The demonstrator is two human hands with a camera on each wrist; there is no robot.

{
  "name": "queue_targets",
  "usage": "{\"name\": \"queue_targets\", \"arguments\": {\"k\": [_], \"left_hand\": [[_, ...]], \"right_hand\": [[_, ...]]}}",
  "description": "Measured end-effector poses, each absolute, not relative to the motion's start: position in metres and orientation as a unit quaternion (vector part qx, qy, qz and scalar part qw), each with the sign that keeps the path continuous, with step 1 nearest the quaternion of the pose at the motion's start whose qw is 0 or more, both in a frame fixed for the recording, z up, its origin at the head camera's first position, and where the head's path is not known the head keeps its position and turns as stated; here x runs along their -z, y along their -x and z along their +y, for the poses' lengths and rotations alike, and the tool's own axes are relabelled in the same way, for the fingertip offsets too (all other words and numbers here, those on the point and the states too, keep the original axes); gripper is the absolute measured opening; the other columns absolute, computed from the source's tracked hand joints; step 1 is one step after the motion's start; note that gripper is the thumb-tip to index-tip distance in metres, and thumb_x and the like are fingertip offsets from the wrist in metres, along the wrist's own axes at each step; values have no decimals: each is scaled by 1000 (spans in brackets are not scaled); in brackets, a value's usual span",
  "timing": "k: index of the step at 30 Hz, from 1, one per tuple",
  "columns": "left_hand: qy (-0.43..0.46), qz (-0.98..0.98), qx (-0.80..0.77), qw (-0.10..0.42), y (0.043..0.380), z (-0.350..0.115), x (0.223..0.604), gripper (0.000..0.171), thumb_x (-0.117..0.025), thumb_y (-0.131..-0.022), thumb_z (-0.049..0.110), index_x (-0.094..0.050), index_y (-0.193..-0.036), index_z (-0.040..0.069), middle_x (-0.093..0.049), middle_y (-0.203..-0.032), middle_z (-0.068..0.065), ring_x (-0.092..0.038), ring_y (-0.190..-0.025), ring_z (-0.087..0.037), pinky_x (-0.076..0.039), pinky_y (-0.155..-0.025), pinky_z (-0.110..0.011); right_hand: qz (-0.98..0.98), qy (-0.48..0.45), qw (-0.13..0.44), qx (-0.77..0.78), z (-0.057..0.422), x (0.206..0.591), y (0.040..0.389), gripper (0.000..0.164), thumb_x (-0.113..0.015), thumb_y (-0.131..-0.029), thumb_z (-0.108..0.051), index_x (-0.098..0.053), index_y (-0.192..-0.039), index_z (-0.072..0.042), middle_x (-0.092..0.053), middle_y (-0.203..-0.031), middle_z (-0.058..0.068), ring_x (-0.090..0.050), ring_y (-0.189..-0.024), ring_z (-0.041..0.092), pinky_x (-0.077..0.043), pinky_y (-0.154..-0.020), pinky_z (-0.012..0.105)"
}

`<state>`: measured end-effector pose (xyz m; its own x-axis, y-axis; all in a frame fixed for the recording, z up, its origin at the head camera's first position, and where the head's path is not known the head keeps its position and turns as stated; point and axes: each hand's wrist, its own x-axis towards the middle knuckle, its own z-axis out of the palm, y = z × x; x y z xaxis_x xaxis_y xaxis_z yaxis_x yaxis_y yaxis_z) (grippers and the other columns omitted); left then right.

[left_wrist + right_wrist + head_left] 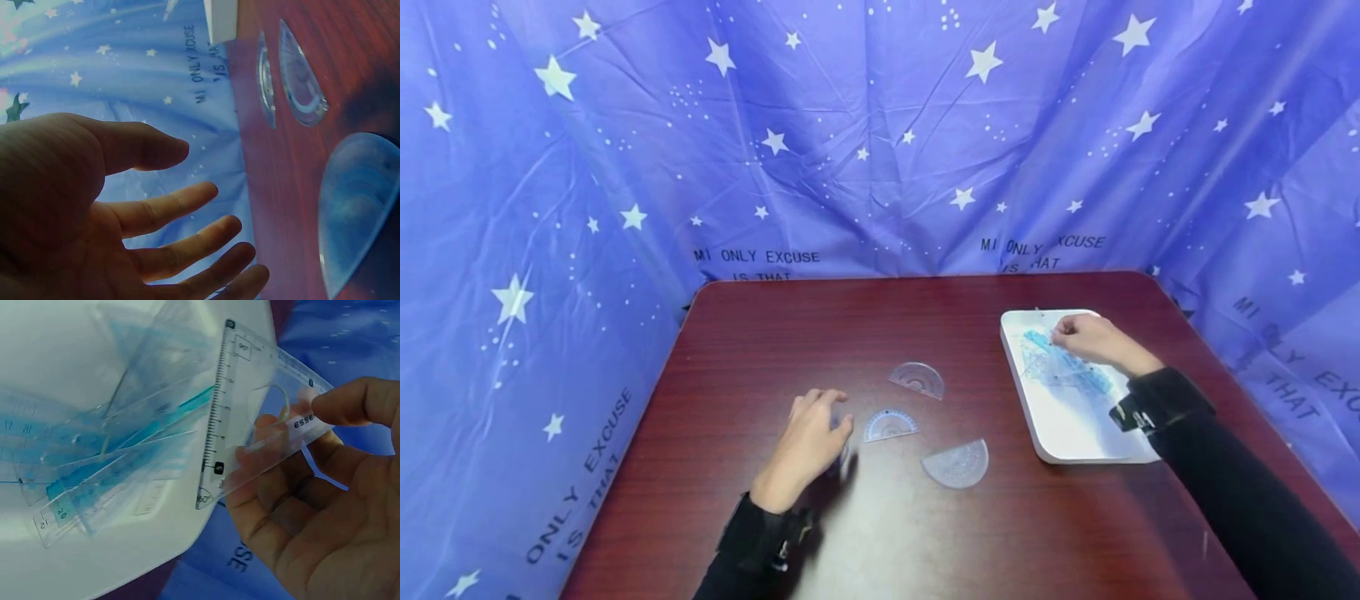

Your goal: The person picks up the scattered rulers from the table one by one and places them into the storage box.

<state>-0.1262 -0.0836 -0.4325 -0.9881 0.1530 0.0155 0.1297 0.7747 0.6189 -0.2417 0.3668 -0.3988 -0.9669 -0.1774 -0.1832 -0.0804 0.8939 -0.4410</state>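
Triangle (234, 415) pinched by right grip (1093, 340) points one ruled edge toward the tray (1075, 437), left grip (807, 440) relaxed.

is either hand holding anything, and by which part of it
The right hand pinches a clear set square by the end with printed lettering; the left hand holds nothing.

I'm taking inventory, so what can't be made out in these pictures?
Right wrist view: one corner of the set square, hidden by the right hand.
Right wrist view: how many rulers, since they overlap.
Left wrist view: part of the nearest protractor, cut off by the right edge.
Head view: set square's markings, too small.
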Motion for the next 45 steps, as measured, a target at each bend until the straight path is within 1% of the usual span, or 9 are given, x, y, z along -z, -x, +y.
{"name": "queue_targets", "arguments": {"k": [5, 11, 15, 20, 26, 32, 36, 39, 45], "left_hand": [[-48, 946, -319, 21, 123, -89, 440, 39, -70, -101, 18, -69, -138, 4, -66, -139, -22, -57, -129, -42, -51, -105, -61], [-36, 953, -299, 25, 120, -93, 448, 45, -71, -100, 18, -65, -141, 1, -63, -140, -26, -56, -129, -45, -52, -103, -60], [-9, 952, -303, 40, 120, -96, 452, 57, -74, -97, 19, -58, -148, -1, -58, -142, -31, -53, -130, -48, -51, -105, -61], [25, 956, -291, 39, 118, -96, 459, 72, -85, -90, 24, -54, -148, -4, -56, -134, -38, -54, -127, -53, -51, -107, -64], [40, 967, -250, 12, 118, -86, 468, 77, -89, -86, 32, -54, -140, -11, -59, -122, -43, -57, -115, -59, -53, -99, -65], [41, 975, -220, -6, 124, -75, 472, 78, -91, -85, 34, -56, -138, -11, -61, -116, -39, -57, -108, -55, -58, -85, -59], [40, 978, -207, -7, 126, -72, 473, 70, -91, -85, 25, -55, -135, -9, -59, -113, -36, -56, -108, -52, -59, -82, -59], [28, 977, -210, -16, 127, -75, 472, 60, -85, -83, 8, -55, -132, -9, -58, -109, -36, -56, -104, -52, -59, -78, -60], [37, 968, -245, 31, 132, -83, 471, 73, -76, -71, -3, -52, -140, -7, -56, -119, -35, -54, -112, -52, -56, -87, -66]], "right_hand": [[968, 80, 140, 191, 372, 433, 264, 23, -62, -97, -23, -70, -90, -2, -66, -78, 10, -59, -70, 22, -50, -64, 35], [976, 86, 126, 155, 390, 477, 285, 17, -67, -90, -26, -69, -87, -9, -66, -83, 7, -58, -77, 24, -49, -71, 37], [978, 71, 120, 158, 386, 475, 285, 23, -74, -86, -20, -66, -98, -2, -69, -96, 19, -63, -86, 34, -54, -80, 47], [983, 40, 113, 140, 382, 470, 282, 29, -80, -80, -19, -66, -102, -6, -71, -104, 19, -64, -92, 36, -55, -86, 53], [982, 25, 125, 137, 371, 457, 275, 30, -80, -81, -17, -68, -105, -2, -71, -107, 21, -64, -98, 37, -55, -92, 56], [981, 30, 133, 136, 359, 444, 262, 30, -75, -83, -12, -67, -108, 3, -70, -112, 27, -64, -102, 42, -53, -95, 63], [982, 34, 125, 134, 358, 443, 259, 29, -73, -85, -11, -67, -108, 4, -70, -113, 27, -63, -103, 43, -52, -95, 64], [982, 37, 121, 141, 359, 444, 257, 29, -72, -87, -10, -67, -111, 6, -70, -114, 29, -64, -105, 44, -52, -97, 64], [982, 23, 105, 156, 364, 447, 252, 34, -73, -91, -12, -66, -116, 11, -70, -114, 33, -66, -109, 48, -53, -98, 64]]}}
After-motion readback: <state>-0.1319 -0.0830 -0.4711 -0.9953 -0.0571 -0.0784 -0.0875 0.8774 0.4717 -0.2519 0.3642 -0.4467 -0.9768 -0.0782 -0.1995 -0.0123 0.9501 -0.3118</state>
